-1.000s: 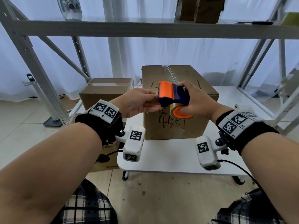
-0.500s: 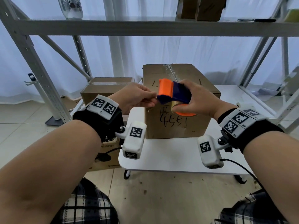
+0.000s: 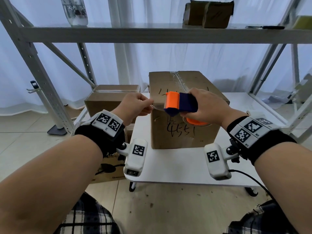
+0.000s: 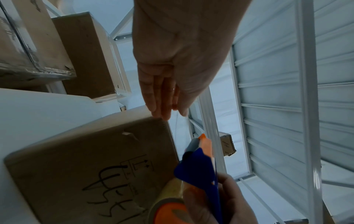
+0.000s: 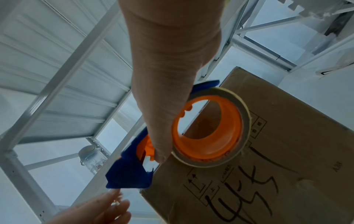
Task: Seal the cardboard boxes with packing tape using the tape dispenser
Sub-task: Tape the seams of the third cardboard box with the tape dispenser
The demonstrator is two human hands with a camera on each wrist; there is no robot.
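My right hand [image 3: 200,105] grips the orange and blue tape dispenser [image 3: 179,103] in front of the tall cardboard box [image 3: 184,132] marked with black handwriting. The tape roll [image 5: 208,127] on its orange hub hangs below the hand. My left hand [image 3: 135,106] pinches the clear tape end [image 3: 157,107] drawn out from the dispenser's mouth, just left of the box's near top edge. An old strip of clear tape [image 3: 179,81] runs across the box top. From the left wrist view, the left hand's fingertips [image 4: 162,112] sit at the box corner [image 4: 159,121] with the dispenser [image 4: 199,165] below.
The box stands on a low white table [image 3: 177,166]. A smaller taped box [image 3: 111,100] sits to its left, another carton lies on the floor below. A grey metal shelf frame [image 3: 152,33] spans overhead, holding a jar and small boxes [image 3: 209,14].
The left hand has drawn away to the left from the dispenser, pulling out a short stretch of clear tape. The dispenser has risen slightly and tipped toward the box's top edge.
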